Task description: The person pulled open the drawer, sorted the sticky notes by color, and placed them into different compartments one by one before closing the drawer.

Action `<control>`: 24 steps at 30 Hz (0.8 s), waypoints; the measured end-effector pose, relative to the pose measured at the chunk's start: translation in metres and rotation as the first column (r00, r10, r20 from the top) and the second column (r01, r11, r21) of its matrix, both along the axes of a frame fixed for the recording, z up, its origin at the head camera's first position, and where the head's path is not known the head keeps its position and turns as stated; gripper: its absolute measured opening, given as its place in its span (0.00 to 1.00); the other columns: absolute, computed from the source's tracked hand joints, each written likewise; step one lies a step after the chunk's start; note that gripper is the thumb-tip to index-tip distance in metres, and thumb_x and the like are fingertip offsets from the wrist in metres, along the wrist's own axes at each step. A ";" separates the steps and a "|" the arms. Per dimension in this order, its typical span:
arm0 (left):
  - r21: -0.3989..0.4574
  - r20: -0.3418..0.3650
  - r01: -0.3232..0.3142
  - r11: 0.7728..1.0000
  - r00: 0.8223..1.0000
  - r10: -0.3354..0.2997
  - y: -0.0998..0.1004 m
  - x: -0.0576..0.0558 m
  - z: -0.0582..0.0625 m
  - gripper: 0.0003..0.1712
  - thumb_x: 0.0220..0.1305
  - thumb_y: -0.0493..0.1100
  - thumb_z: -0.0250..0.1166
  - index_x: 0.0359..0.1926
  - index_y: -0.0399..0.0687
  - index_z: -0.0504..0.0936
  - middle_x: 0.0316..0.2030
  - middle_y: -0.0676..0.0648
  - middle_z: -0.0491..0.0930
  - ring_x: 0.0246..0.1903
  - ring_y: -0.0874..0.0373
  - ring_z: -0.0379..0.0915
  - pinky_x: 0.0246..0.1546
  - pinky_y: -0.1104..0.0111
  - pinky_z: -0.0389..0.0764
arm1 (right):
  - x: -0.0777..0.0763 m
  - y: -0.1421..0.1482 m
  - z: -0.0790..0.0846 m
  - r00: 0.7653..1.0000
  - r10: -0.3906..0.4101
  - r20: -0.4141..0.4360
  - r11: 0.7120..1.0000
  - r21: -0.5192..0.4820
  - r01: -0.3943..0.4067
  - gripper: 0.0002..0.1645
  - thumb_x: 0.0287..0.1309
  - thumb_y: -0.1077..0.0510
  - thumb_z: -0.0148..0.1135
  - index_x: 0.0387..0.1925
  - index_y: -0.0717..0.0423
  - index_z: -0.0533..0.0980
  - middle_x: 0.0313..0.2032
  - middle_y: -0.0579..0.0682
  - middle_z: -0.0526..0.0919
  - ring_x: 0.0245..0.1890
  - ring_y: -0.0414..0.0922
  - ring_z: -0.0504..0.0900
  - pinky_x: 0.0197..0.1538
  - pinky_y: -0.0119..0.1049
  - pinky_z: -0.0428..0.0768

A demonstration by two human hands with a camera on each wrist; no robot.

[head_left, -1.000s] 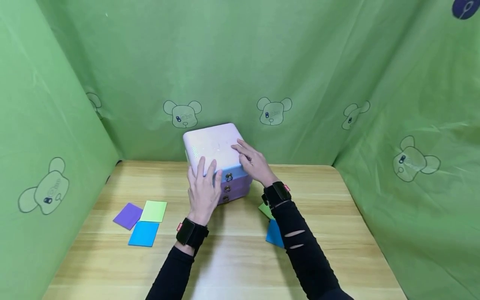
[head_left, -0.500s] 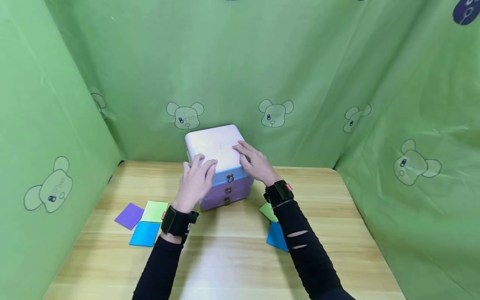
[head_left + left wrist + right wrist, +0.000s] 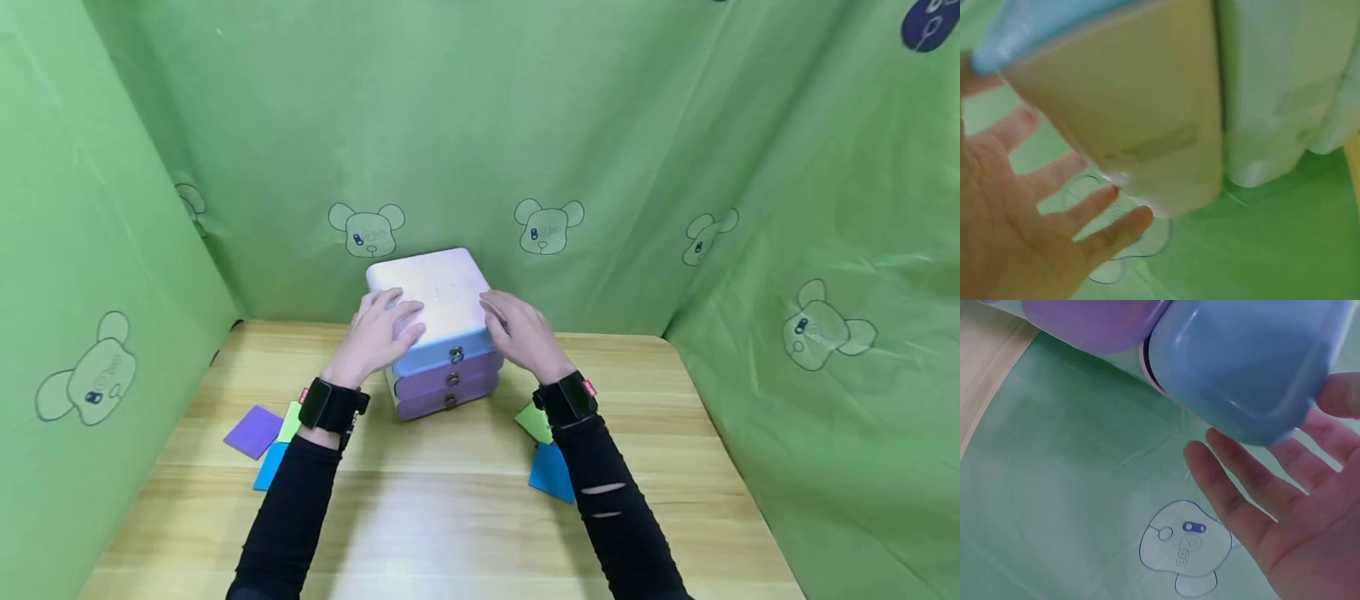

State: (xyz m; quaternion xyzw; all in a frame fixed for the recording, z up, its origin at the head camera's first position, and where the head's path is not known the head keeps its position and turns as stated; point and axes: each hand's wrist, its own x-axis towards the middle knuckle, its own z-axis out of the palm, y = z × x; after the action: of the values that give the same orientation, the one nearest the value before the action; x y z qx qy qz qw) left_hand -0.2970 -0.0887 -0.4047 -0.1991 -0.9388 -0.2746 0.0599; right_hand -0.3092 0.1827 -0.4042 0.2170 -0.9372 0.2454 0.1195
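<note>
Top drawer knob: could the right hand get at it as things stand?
Probably yes. The right hand rests open at the drawer box's right edge, and the top knob faces forward beside it, uncovered.

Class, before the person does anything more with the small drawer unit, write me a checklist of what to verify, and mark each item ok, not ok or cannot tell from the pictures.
1. Left hand against the left side of the drawer unit, fingers straight: ok.
2. Right hand at the unit's right side, fingers straight: ok.
3. All three drawers pushed in: ok.
4. Unit standing flat on the table: cannot tell.
5. Table in front of the unit free of cards; the purple card and the others lie off to both sides: ok.
</note>
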 end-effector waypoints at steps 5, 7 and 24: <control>0.017 0.066 0.047 0.999 0.997 -0.048 -0.011 -0.010 -0.006 0.30 0.71 0.60 0.59 0.68 0.54 0.73 0.80 0.37 0.50 0.81 0.34 0.32 0.76 0.30 0.40 | 0.016 0.001 -0.003 0.998 -0.021 -0.054 0.999 -0.050 0.019 0.20 0.72 0.56 0.53 0.60 0.58 0.78 0.67 0.60 0.77 0.67 0.57 0.77 0.70 0.56 0.75; 0.033 0.068 0.064 0.997 0.996 -0.066 -0.013 -0.014 -0.009 0.30 0.71 0.60 0.59 0.68 0.54 0.74 0.80 0.38 0.49 0.81 0.36 0.30 0.77 0.32 0.39 | 0.023 0.000 -0.005 0.996 -0.032 -0.088 0.997 -0.068 0.026 0.20 0.71 0.57 0.55 0.59 0.58 0.78 0.66 0.60 0.77 0.66 0.57 0.77 0.69 0.57 0.75; 0.097 0.077 0.106 0.990 0.990 -0.114 -0.014 -0.022 -0.017 0.34 0.68 0.65 0.59 0.69 0.56 0.73 0.82 0.45 0.47 0.83 0.45 0.28 0.78 0.34 0.40 | 0.071 -0.023 -0.041 0.952 -0.013 -0.304 0.993 -0.115 -0.024 0.13 0.61 0.61 0.63 0.47 0.58 0.82 0.44 0.53 0.85 0.41 0.48 0.82 0.42 0.40 0.85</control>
State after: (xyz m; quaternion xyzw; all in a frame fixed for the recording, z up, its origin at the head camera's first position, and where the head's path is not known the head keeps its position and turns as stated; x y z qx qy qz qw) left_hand -0.3190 -0.1025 -0.4219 -0.2361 -0.9143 -0.3289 0.0150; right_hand -0.2383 0.1594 -0.4456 0.2474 -0.8910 0.2640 0.2743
